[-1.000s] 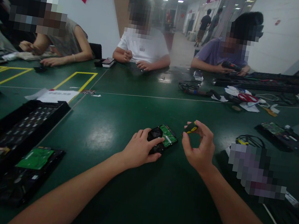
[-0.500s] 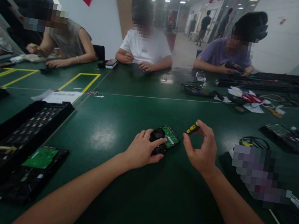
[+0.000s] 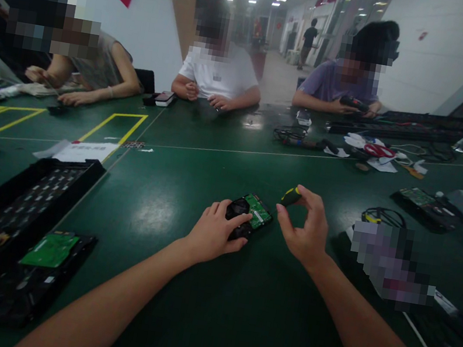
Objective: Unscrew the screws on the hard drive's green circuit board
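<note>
Flat on the green table lies a hard drive [image 3: 257, 210] with its green circuit board facing up. My left hand [image 3: 217, 230] grips it from the left, the index finger reaching over its top and the thumb by the near edge. A short screwdriver [image 3: 290, 197] with a black and yellow handle is pinched in my right hand [image 3: 306, 227], just right of the drive. The handle is tilted, its lower end pointing down toward the drive's right edge. Its thin shaft is hard to make out.
On the left are a long black tray [image 3: 25, 210] and another drive with a green board [image 3: 50, 250]. To the right lie a blurred-out package [image 3: 389, 262], a cable [image 3: 384, 216] and a third drive [image 3: 424, 206]. Several people sit across the table [image 3: 200, 150].
The screwdriver's handle has turned between my right fingers, showing less yellow. My left hand stays on the hard drive. The whole view has shifted slightly.
</note>
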The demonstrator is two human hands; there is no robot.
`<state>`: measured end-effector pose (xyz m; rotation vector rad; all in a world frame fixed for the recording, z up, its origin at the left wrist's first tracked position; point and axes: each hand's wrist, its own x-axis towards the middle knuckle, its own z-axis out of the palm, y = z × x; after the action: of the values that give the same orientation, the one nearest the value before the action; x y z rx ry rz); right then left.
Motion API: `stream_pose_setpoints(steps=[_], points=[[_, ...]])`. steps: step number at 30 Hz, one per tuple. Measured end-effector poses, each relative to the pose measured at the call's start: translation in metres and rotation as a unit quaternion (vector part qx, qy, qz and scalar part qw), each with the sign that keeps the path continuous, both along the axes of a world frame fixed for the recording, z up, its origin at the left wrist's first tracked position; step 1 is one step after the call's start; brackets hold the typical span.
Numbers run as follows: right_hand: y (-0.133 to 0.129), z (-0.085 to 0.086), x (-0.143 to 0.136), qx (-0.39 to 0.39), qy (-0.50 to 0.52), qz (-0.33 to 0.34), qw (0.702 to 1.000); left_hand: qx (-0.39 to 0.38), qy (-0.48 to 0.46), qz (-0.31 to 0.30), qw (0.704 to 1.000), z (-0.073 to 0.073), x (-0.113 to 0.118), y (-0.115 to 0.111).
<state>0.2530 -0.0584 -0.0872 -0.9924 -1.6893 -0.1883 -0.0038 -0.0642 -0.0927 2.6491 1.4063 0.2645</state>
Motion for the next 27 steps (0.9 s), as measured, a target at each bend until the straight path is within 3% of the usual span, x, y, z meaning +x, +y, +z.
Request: stream_pose_setpoints(steps=[7, 12, 16, 21, 27], points=[[0.005, -0.006, 0.001, -0.024, 0.077, 0.041, 0.996, 0.004, 0.006, 0.003, 1.000, -0.001, 0.000, 0.000], [0.002, 0.002, 0.001, 0.008, 0.014, -0.013, 1.000, 0.000, 0.003, 0.001, 1.000, 0.000, 0.000, 0.000], [-0.003, 0.009, 0.000, 0.010, -0.019, -0.003, 1.000, -0.003, 0.003, 0.002, 1.000, 0.003, 0.001, -0.002], [-0.001, 0.004, -0.001, -0.020, 0.027, 0.026, 0.999, -0.004, -0.004, 0.001, 1.000, 0.005, 0.002, -0.003], [-0.001, 0.003, 0.002, -0.017, 0.009, -0.014, 1.000, 0.001, -0.013, -0.001, 1.000, 0.001, 0.000, -0.001]])
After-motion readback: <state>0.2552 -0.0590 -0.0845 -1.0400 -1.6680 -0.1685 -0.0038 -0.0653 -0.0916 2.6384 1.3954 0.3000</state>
